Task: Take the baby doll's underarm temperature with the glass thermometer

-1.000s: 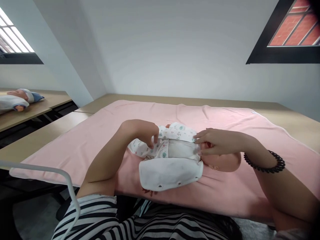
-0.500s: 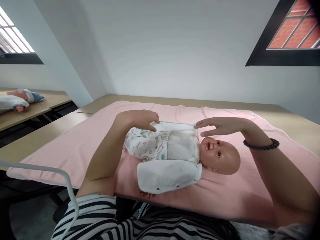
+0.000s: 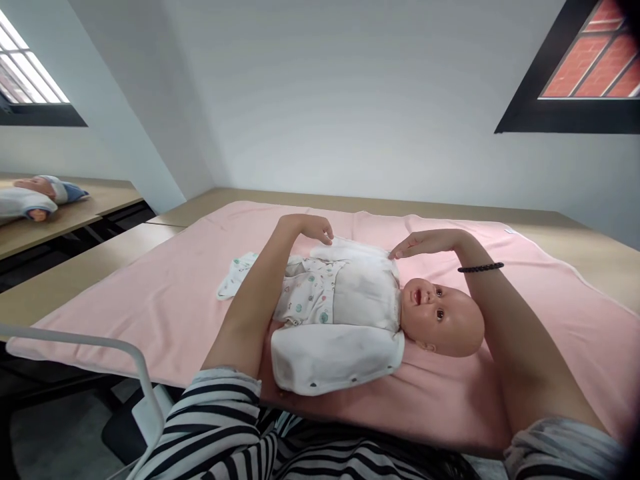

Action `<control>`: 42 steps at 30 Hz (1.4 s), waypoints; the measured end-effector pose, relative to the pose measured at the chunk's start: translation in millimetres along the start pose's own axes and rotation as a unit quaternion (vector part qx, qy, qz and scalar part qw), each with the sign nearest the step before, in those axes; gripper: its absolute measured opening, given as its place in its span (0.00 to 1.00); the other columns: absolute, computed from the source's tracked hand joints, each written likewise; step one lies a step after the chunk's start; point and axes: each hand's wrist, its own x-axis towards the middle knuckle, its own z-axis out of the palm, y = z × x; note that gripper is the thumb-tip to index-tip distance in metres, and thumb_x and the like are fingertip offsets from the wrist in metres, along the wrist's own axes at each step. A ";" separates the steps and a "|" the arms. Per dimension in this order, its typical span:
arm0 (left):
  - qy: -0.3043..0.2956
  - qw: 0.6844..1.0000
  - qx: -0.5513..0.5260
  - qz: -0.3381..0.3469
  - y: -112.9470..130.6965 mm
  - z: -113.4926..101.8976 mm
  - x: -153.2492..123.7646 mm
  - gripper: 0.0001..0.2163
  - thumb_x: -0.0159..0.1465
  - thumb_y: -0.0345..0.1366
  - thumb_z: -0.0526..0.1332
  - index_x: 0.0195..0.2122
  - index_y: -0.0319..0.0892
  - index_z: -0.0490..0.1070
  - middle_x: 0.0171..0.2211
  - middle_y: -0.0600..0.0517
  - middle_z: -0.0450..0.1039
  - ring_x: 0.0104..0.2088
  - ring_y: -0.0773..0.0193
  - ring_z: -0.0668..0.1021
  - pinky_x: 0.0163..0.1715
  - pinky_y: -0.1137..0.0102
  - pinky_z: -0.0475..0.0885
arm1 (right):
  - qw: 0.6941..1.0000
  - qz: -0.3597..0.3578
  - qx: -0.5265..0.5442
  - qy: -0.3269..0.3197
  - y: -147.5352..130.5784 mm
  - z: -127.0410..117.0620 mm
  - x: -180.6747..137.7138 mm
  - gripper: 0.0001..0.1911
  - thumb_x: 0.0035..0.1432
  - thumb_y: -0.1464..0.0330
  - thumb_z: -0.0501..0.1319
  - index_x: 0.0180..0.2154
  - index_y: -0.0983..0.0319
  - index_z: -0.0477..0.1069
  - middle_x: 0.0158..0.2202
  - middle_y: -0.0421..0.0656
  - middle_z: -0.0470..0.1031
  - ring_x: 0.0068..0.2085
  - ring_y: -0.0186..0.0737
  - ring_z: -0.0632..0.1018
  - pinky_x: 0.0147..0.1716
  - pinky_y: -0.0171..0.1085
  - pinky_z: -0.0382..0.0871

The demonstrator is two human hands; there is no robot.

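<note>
A baby doll [image 3: 443,319] lies on its back, head to the right, in a pale top and printed pants [image 3: 307,290]. A white vest [image 3: 335,357] is spread open under it. The near flap, with snaps along its edge, lies toward me. At the far flap [image 3: 353,249], my left hand [image 3: 315,228] pinches the left end of the edge. My right hand [image 3: 417,244] has its fingertips closed on the same flap near the doll's shoulder. My left forearm partly covers the doll's legs.
A pink blanket [image 3: 175,287] covers most of the wooden table [image 3: 540,217]. Another doll [image 3: 35,197] lies on a table at the left. A white curved rail [image 3: 100,339] is at lower left, and a wall stands behind the table.
My left hand has moved right along the far flap, and both hands' fingers have drawn together. The flap looks more rumpled. Printed cloth now shows left of my forearm.
</note>
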 end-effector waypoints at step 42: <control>0.284 0.946 0.034 0.152 39.8 -13.4 -81.2 0.15 0.67 0.49 0.58 0.42 0.47 0.80 0.58 0.50 0.72 0.54 0.51 0.74 0.54 0.58 0.69 | 0.842 -0.149 -0.162 0.493 -78.9 18.2 -60.1 0.09 0.60 0.57 0.66 0.32 0.53 0.81 0.32 0.40 0.77 0.31 0.39 0.70 0.31 0.41 0.62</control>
